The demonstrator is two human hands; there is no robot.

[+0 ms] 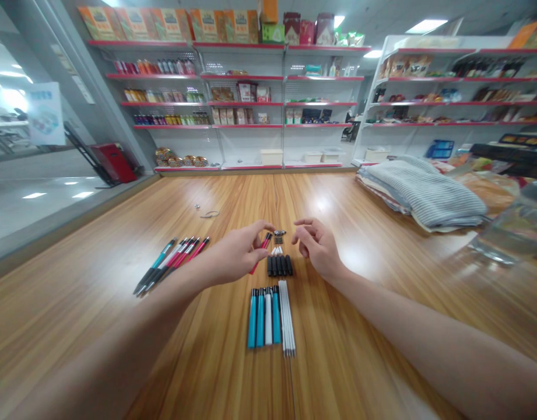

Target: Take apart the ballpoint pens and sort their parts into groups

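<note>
The left hand reaches in from the left, palm turned toward the right, with its thumb and forefinger closed in a narrow pinch on a red pen barrel. The barrel tilts, its lower end pointing toward the near side. The right hand hangs just right of the black pen barrels, its grip loose and wide, its fingers curved and holding nothing.

The black barrels lie side by side, with white refill tips showing at their far end. Small metal parts sit just beyond them. Nearer the person are blue and white pen barrels, with a bundle of white refills just to their right. Assembled pens lie fanned out left of the left hand, all on a wooden table.

A striped folded cloth lies on the far right, and a glass jar stands at the right edge. The far shelves hold packaged goods, but their printed labels, like the blue-lettered sign on the left, are too small to read.
</note>
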